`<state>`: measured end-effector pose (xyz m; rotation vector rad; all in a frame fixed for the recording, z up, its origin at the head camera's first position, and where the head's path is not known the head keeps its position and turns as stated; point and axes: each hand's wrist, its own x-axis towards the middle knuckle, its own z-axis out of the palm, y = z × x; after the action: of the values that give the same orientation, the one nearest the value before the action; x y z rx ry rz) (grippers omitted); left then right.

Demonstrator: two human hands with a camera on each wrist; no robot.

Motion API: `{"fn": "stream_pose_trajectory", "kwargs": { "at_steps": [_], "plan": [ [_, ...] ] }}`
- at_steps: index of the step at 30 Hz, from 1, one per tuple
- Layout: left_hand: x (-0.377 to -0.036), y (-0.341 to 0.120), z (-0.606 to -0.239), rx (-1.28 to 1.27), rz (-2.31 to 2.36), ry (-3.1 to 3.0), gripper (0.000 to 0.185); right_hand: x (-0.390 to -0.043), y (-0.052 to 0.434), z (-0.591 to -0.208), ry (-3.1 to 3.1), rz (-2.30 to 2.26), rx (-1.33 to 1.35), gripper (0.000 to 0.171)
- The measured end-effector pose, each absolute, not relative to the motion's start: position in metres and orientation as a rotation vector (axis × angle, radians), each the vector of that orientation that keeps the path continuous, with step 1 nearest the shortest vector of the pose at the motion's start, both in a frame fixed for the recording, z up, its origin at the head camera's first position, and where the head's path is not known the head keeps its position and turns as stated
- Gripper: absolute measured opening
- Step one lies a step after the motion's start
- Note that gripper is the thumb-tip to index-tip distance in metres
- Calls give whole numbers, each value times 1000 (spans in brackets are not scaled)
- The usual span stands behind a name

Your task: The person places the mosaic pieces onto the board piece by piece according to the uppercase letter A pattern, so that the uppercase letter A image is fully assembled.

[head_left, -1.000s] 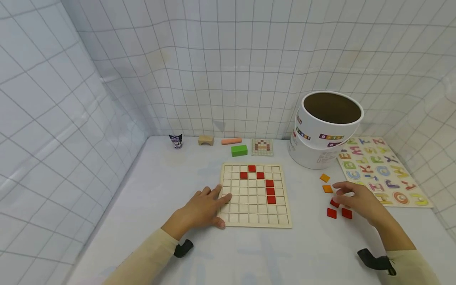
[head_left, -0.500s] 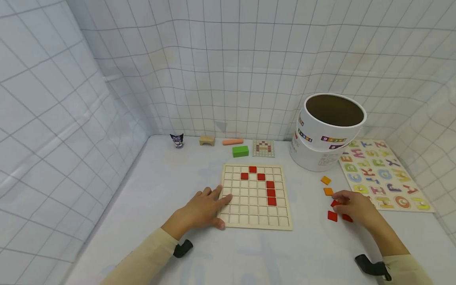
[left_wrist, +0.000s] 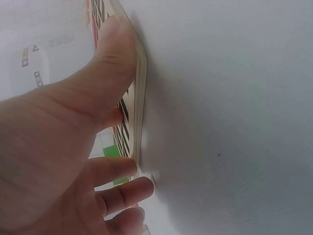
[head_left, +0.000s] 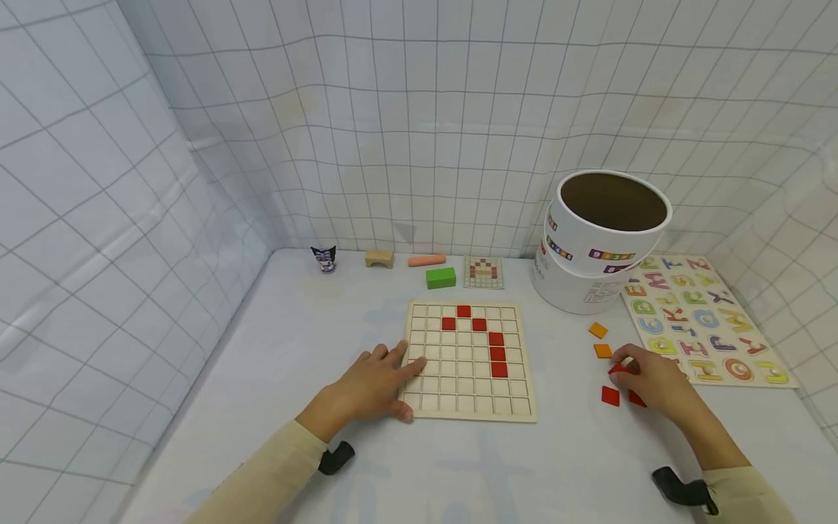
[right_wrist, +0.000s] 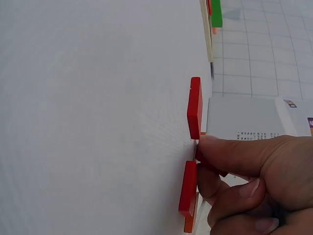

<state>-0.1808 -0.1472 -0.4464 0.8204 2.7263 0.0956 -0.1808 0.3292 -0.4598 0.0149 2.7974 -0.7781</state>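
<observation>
The right hand (head_left: 655, 378) pinches a red tile (head_left: 617, 369) near the desk's right edge; the left hand (head_left: 373, 382) lies flat, open, on the grid board (head_left: 468, 360).

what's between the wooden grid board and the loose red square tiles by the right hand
Nothing: in the head view only bare white table separates the wooden grid board from the loose red square tiles.

red tiles (head_left: 610, 395), orange tiles (head_left: 598, 330), pale gridded board (head_left: 466, 407), seemingly green block (head_left: 441, 277)
</observation>
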Motion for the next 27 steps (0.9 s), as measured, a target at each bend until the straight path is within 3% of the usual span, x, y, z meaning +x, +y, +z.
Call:
{"fn": "stream_pose_trajectory", "kwargs": {
  "at_steps": [7,16,27],
  "plan": [
    [-181,-147,-447,826,85,2731,91,-182,333,-458,2797,-826,28,41],
    [-181,-146,-449,823,76,2729,92,-187,334,-452,2659,-1231,52,54],
    [-181,-147,-450,808,73,2733,92,-217,283,-432,2417,-1550,-11,54]
  ]
}}
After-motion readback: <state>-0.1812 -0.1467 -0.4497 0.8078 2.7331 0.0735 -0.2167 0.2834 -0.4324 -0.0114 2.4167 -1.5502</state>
